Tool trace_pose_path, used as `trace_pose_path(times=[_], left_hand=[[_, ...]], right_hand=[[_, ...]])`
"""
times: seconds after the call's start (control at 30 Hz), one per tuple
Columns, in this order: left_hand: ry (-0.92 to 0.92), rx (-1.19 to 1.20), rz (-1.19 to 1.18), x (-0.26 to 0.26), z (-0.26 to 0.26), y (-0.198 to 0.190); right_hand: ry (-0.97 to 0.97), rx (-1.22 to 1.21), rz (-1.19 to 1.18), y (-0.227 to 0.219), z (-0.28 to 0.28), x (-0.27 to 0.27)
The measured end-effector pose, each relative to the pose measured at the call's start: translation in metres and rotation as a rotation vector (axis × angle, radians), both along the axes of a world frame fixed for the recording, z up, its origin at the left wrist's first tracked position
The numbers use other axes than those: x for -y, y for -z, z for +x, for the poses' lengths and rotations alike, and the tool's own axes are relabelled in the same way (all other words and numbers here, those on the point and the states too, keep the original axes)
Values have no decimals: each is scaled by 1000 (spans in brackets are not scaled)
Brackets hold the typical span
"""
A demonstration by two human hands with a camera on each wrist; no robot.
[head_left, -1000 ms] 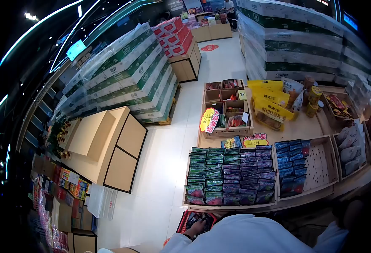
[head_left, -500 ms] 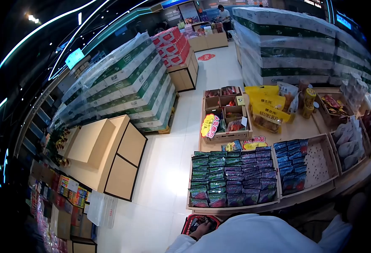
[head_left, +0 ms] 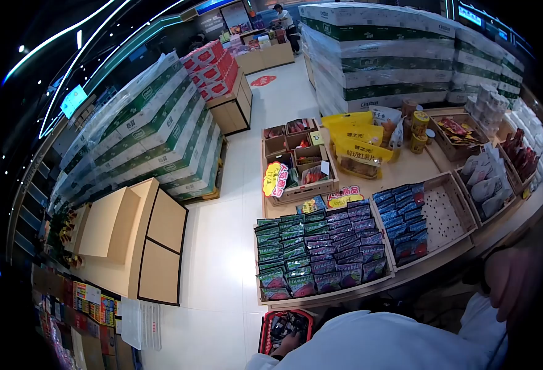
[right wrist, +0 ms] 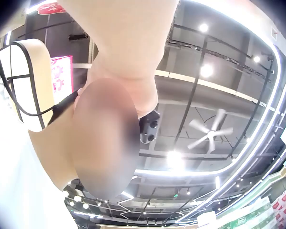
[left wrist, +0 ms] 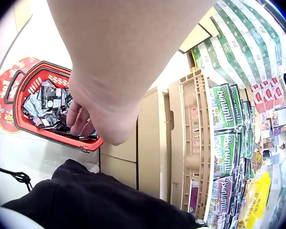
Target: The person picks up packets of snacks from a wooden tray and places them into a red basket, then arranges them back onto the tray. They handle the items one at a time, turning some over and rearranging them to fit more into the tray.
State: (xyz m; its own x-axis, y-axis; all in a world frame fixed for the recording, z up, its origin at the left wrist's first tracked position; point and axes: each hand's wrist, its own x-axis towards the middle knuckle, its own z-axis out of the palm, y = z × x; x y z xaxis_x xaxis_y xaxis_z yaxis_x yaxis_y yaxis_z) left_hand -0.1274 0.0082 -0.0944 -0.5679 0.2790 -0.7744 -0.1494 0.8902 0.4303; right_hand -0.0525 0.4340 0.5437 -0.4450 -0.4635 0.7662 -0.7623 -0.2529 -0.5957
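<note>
My left hand (left wrist: 97, 109) reaches down into a red shopping basket (left wrist: 57, 137) with a black handle, beside the display stand. Its fingers hang loosely bent over small dark packets (left wrist: 38, 107) in the basket. In the head view the left hand (head_left: 291, 343) is at the bottom, over the same basket. My right hand (head_left: 509, 280) is raised at the right edge of the head view, blurred and close to the camera. In the right wrist view the right hand (right wrist: 145, 93) is up beside the head, near a black device (right wrist: 150, 126); its fingers are hidden.
A crate of green and purple snack bags (head_left: 321, 253) stands in front, with blue bags (head_left: 401, 216) to its right. Behind are yellow bags (head_left: 358, 145) and divided boxes (head_left: 302, 191). Wrapped carton stacks (head_left: 160, 123) flank the aisle; a wooden stand (head_left: 154, 246) is at left.
The head view has turned right, so the displays shift left. My right hand has risen into view at the right edge. My left hand stays at the basket.
</note>
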Motion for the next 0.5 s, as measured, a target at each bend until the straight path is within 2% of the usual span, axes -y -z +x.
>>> trace_pose_path(times=[0.03,0.07,0.1,0.13,0.17,0.2,0.23,0.27,0.3,0.33,0.37,0.4,0.43,0.47,0.5], left_hand=[[-16,-114,70,1,9,-13],[-11,-116,88,-1,14,-23],[-7,-97,-24,-3,19,-32],[-15,-74,-137,-3,26,-36],[-83,-26,-101,1,29,-29],[-165,37,-68,9,43,-23],[-277,138,-55,-2,49,-62],[-346,-172,110,21,79,5],[-330,-93,69,43,96,74],[-403,-37,-28,45,115,84],[-445,12,-28,28,123,1],[-455,-159,-51,35,149,30],[-525,-138,-2,46,174,50],[-558,-148,-20,40,187,8],[-599,-91,-39,39,203,-12]], right_hand=[[-89,48,126,2,-8,-13],[-180,98,249,8,-15,-20],[-74,62,90,22,-21,-4],[-96,96,75,31,-27,-5],[-30,128,83,43,-27,-9],[-78,167,115,52,-34,-14],[-63,263,65,65,-34,-16],[-60,379,19,81,-31,-17],[63,382,12,96,-26,-14],[147,495,-66,113,-15,-10],[230,607,-112,126,-8,-7],[131,685,-48,138,-8,-5],[195,689,14,154,-10,-2],[275,675,65,170,-13,-1],[208,762,104,188,-11,-2]])
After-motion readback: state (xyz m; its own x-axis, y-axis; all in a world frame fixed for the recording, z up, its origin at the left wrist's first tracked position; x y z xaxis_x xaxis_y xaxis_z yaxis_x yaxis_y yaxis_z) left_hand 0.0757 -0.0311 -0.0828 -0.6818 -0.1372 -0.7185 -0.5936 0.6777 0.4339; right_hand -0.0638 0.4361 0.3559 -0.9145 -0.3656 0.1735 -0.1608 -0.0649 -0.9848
